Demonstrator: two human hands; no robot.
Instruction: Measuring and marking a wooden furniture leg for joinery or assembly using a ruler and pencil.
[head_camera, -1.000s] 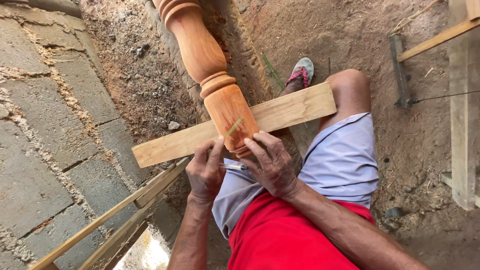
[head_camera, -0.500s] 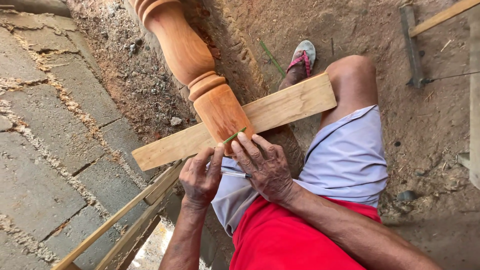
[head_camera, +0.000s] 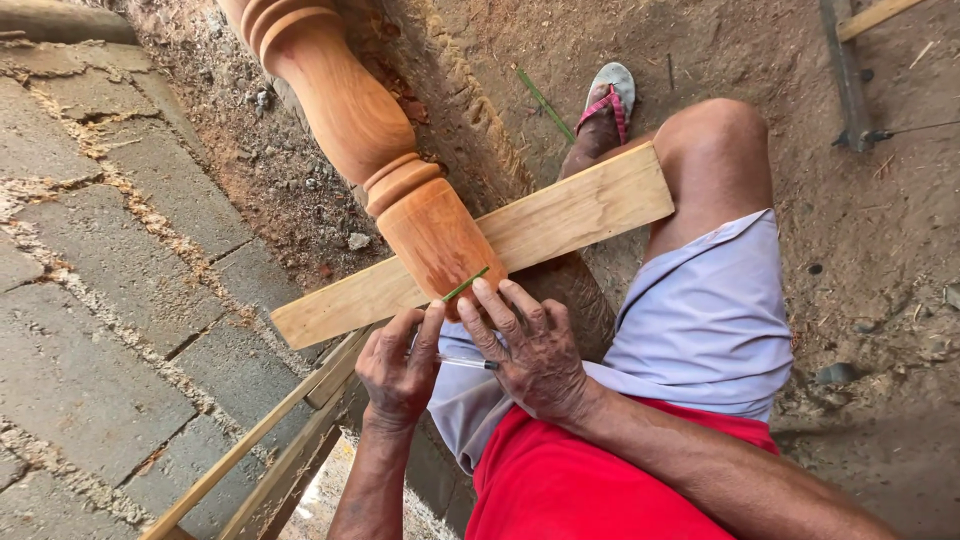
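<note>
Our right hand (head_camera: 535, 350) presses its fingers (head_camera: 492, 300) together on a thin green strip (head_camera: 465, 285), pinning it against the square end of the turned wooden post (head_camera: 400, 190) just above the fingertips. Our left hand (head_camera: 400, 365) sits just beside it, fingers curled and closed on a clear pen (head_camera: 462, 362) that crosses between the two hands. The post rests on a pale wooden plank (head_camera: 560, 215) running behind the fingers, laid over our knee (head_camera: 715, 135). Thin wooden slats (head_camera: 260, 440) slope below the left hand.
</note>
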